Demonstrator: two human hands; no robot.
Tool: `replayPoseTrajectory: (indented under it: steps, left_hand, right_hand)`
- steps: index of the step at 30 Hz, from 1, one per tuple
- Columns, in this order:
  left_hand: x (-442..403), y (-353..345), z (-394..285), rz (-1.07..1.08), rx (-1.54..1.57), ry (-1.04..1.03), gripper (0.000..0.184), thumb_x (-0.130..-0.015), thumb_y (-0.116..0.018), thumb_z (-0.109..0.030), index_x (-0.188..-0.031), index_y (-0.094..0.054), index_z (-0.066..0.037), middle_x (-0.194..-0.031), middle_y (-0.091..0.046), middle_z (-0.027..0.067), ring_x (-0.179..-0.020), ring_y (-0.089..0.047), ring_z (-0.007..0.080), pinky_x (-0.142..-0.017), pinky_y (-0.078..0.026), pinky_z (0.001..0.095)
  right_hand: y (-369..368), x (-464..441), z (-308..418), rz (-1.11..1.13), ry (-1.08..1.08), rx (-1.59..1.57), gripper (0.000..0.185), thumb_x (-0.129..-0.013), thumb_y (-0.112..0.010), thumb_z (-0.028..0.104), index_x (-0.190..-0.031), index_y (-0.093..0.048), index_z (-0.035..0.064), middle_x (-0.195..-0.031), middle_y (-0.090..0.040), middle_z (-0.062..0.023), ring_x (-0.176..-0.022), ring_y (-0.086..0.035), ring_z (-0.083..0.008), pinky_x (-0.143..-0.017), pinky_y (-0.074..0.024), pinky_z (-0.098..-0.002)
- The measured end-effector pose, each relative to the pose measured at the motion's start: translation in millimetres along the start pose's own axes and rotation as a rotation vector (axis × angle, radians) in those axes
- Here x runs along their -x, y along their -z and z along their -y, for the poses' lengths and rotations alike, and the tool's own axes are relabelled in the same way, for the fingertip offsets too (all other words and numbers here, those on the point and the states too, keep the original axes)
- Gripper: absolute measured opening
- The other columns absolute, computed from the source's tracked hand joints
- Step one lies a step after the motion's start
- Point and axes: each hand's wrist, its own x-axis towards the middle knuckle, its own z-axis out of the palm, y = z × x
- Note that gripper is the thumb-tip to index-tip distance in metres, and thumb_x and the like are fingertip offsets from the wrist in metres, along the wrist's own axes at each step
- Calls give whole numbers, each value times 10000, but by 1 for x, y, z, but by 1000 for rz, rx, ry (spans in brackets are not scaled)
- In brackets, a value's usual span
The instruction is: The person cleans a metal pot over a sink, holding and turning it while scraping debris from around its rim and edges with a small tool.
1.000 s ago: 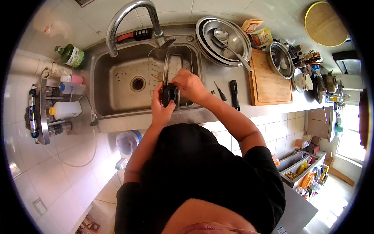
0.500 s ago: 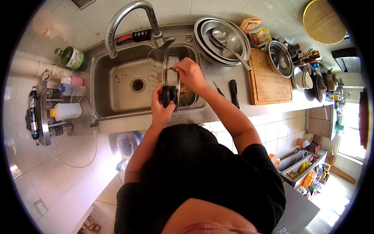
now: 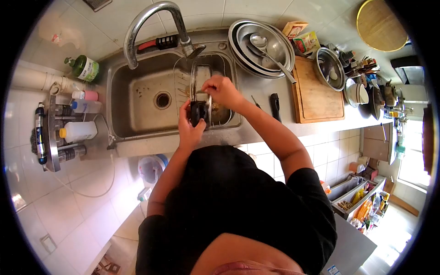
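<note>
Over the right part of the sink [image 3: 137, 91], my left hand [image 3: 190, 129] grips the lower end of a long, shiny metal-rimmed thing [image 3: 199, 110]. Its near end is black and its far end is shiny and see-through or reflective; its exact kind is unclear. My right hand [image 3: 223, 93] is closed in a pinch at the right side of this thing, about midway along. Whatever lies between the right fingertips is hidden. A wire rack [image 3: 227, 120] sits beneath both hands in the sink.
The faucet [image 3: 158, 7] arches over the sink, with a red and black tool [image 3: 158, 43] behind. Stacked metal bowls [image 3: 238, 50] hold a ladle [image 3: 259, 41]. A black-handled tool [image 3: 275, 106] lies beside a wooden cutting board [image 3: 316, 101]. A green bottle [image 3: 85, 68] stands left.
My right hand has slid slightly down along the held thing, toward my body. My left hand keeps its grip in nearly the same place.
</note>
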Motion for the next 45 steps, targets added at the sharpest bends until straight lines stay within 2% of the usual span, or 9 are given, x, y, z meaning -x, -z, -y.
replayPoseTrajectory:
  steps: [4,11,14,17,23,26,33,41,45]
  left_hand:
    - [0,0,1,1,7,-11,639,-740,-549,38,-1332,-320,-37,-1166,-471,108,-1055,-487,195,-922,-380,301]
    - [-1,-1,-1,-14,36,16,644,-734,-551,47,-1330,-319,-30,-1168,-474,107,-1048,-493,187,-919,-381,287]
    - [-1,-1,-2,-4,43,9,643,-732,-550,50,-1328,-321,-29,-1173,-472,110,-1048,-492,183,-911,-388,283]
    - [1,0,2,-19,44,-1,640,-732,-544,57,-1328,-325,-27,-1176,-472,110,-1051,-492,180,-904,-394,278]
    - [-1,-3,-6,-40,105,24,666,-707,-559,72,-1328,-337,-20,-1124,-474,99,-1013,-504,169,-881,-419,275]
    - [1,-2,-3,-60,109,23,680,-689,-572,81,-1322,-344,-15,-1096,-472,92,-993,-511,164,-870,-430,276]
    - [2,-2,-3,-66,125,16,680,-688,-570,89,-1321,-344,-8,-1095,-475,89,-1000,-513,162,-874,-431,274]
    - [4,4,8,0,125,33,711,-735,-548,64,-1391,-284,-6,-1226,-467,103,-1080,-490,166,-902,-389,260]
    - [7,6,22,10,43,-9,749,-687,-562,63,-1377,-272,23,-1177,-485,105,-1076,-506,172,-922,-405,276]
  right_hand:
    - [4,-7,-1,-100,-20,94,88,-699,-622,-11,-766,-651,38,-729,-599,-138,-744,-589,-323,-657,-473,-386]
    - [-3,12,13,72,115,152,110,-690,-619,-8,-775,-636,59,-746,-575,-111,-776,-578,-320,-667,-476,-405]
    - [-3,5,2,-82,121,153,108,-688,-611,-10,-770,-630,58,-746,-576,-110,-770,-574,-323,-664,-475,-412]
    - [-8,13,3,-8,227,167,111,-689,-609,-7,-781,-630,51,-750,-575,-115,-764,-569,-327,-660,-473,-415]
    - [-9,14,-1,-44,198,178,98,-699,-607,1,-784,-629,45,-744,-575,-116,-767,-569,-329,-661,-477,-405]
    - [-5,15,7,71,213,173,102,-702,-608,-2,-789,-631,45,-749,-580,-118,-769,-571,-328,-660,-474,-400]
    - [-6,10,1,-20,117,7,107,-718,-614,-28,-807,-632,30,-761,-585,-118,-756,-576,-314,-651,-467,-379]
    - [-6,9,13,45,332,60,104,-737,-616,-47,-819,-618,16,-763,-573,-115,-727,-564,-309,-643,-462,-361]
    - [-6,1,13,-190,241,89,106,-733,-621,-41,-824,-612,11,-772,-561,-121,-737,-557,-308,-660,-462,-373]
